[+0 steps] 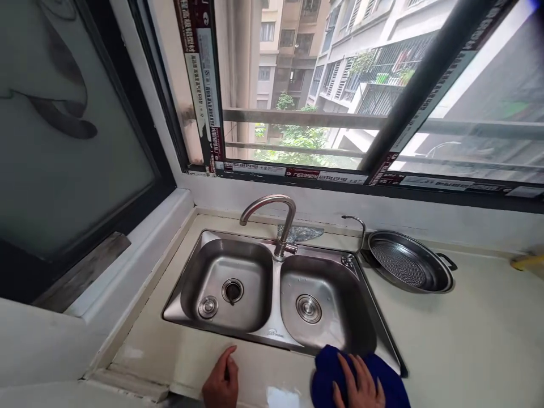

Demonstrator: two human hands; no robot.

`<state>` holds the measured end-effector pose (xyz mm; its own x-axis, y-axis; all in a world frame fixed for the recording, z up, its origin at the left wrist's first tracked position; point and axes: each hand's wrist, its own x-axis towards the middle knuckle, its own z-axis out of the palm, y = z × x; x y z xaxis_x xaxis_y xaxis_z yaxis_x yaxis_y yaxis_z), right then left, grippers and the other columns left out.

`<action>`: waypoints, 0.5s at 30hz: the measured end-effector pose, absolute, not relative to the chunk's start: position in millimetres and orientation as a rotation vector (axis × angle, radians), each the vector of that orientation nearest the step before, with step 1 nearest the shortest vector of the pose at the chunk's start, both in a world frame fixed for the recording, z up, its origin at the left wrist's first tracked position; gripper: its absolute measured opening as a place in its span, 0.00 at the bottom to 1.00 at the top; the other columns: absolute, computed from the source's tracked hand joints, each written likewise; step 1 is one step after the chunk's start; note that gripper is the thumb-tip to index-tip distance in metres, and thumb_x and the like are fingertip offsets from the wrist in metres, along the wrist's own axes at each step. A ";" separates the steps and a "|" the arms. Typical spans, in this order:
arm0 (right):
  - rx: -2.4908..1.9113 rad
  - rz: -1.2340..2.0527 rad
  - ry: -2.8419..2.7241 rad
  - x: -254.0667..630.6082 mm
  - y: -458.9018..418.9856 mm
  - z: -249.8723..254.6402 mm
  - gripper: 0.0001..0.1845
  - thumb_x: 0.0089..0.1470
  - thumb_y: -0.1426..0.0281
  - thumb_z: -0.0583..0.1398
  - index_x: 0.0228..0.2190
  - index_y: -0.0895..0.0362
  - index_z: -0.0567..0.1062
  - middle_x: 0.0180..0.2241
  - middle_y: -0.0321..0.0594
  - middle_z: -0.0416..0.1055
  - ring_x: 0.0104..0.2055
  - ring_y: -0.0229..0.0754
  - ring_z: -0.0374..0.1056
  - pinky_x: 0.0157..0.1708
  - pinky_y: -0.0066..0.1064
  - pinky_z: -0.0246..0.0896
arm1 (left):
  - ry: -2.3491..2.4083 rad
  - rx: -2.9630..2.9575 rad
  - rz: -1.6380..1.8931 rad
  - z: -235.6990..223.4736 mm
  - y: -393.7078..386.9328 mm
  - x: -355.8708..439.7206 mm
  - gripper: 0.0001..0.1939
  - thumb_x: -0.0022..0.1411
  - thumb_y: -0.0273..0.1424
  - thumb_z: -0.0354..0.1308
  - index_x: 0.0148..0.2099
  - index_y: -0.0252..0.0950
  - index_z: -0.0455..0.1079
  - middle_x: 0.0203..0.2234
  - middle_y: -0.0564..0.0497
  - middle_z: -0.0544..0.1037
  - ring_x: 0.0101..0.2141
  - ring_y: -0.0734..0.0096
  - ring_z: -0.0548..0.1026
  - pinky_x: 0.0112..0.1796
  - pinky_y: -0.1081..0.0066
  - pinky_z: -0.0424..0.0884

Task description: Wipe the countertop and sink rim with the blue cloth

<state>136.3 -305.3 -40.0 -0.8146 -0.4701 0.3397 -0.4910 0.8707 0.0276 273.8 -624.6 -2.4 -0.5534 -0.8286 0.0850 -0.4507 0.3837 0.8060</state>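
The cloth [326,372] is deep blue; the worktop [471,334], pale cream; the sink [276,303] and tap [290,218], silver-grey. The pan [403,266] is silver, dotted inside, its handle [447,261] black. Red and white printed strips [301,173] line the black window frame [425,79].

One left hand [221,381] and one right hand [361,386] make two hands. There is one blue cloth [328,371], one desk [471,328] and one sink [276,294], with two basins [255,283], two drains [308,309] and one loose round strainer [208,307]. Faucets count two: one large faucet [290,221], one small faucet [364,232]. There is one pan [402,266] with one visible handle [447,261].
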 end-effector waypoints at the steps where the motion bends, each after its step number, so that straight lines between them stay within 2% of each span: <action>1: 0.816 0.116 -2.679 138.7 -318.8 -39.3 0.30 0.61 0.61 0.51 0.62 0.56 0.62 0.61 0.56 0.61 0.64 0.61 0.57 0.57 0.60 0.56 | -2.207 1.048 -1.048 -4.3 -625.7 274.7 0.15 0.64 0.40 0.51 0.44 0.45 0.79 0.25 0.54 0.83 0.28 0.71 0.80 0.30 0.76 0.75; 4: 1.082 0.208 -2.610 145.4 -368.0 -34.1 0.35 0.57 0.63 0.54 0.65 0.50 0.56 0.63 0.52 0.60 0.64 0.58 0.57 0.56 0.56 0.58 | -2.304 0.940 -1.041 -8.8 -627.2 276.9 0.17 0.66 0.38 0.48 0.47 0.45 0.78 0.29 0.52 0.85 0.30 0.71 0.82 0.32 0.76 0.76; 7: 1.325 0.251 -2.616 155.1 -427.9 -26.3 0.39 0.56 0.64 0.56 0.67 0.49 0.52 0.65 0.51 0.56 0.65 0.60 0.54 0.56 0.54 0.59 | -2.312 0.867 -1.026 -14.9 -627.4 278.7 0.18 0.67 0.37 0.47 0.49 0.44 0.77 0.36 0.50 0.85 0.35 0.70 0.83 0.37 0.75 0.77; 11: 1.617 0.287 -2.674 171.3 -500.3 -16.9 0.43 0.55 0.64 0.57 0.68 0.50 0.49 0.67 0.52 0.52 0.66 0.64 0.52 0.58 0.59 0.56 | -2.215 0.788 -1.012 -26.6 -629.7 282.6 0.19 0.68 0.36 0.45 0.51 0.42 0.76 0.43 0.47 0.84 0.43 0.68 0.82 0.43 0.73 0.78; 15: 1.726 0.361 -2.693 180.0 -532.9 -13.7 0.43 0.56 0.64 0.57 0.68 0.50 0.47 0.68 0.50 0.49 0.66 0.65 0.51 0.60 0.61 0.54 | -2.133 0.842 -1.035 -33.7 -633.7 287.5 0.20 0.68 0.38 0.45 0.49 0.40 0.77 0.44 0.45 0.83 0.45 0.66 0.81 0.45 0.69 0.78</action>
